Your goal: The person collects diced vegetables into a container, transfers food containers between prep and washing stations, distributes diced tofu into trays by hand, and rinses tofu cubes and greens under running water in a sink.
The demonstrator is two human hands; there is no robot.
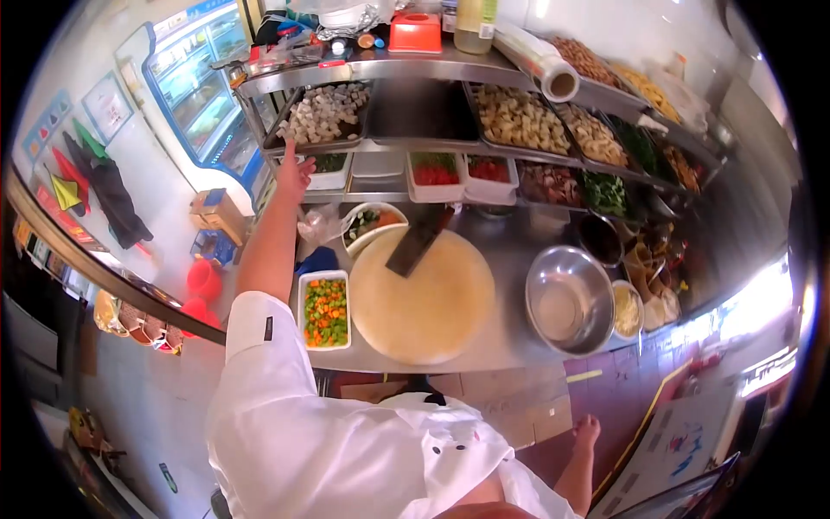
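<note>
My left hand (294, 171) is stretched out with its fingers apart, just below the front edge of a tray of pale diced cubes (322, 114). A white container with green herbs (328, 163) sits beside it. My right hand (587, 430) hangs low at the right, away from the counter, small in view; its fingers look curled but are too small to make out. On the counter, a cleaver (418, 240) lies across the upper part of a round chopping board (424, 298). A white tray of diced green and orange vegetables (325, 311) stands left of the board.
A steel bowl (571, 298) stands right of the board, with a small bowl of pale food (627, 309) beside it. Shelf trays hold several chopped foods. A bowl of mixed vegetables (373, 223) touches the board's upper left. A dark tray (424, 111) sits mid-shelf.
</note>
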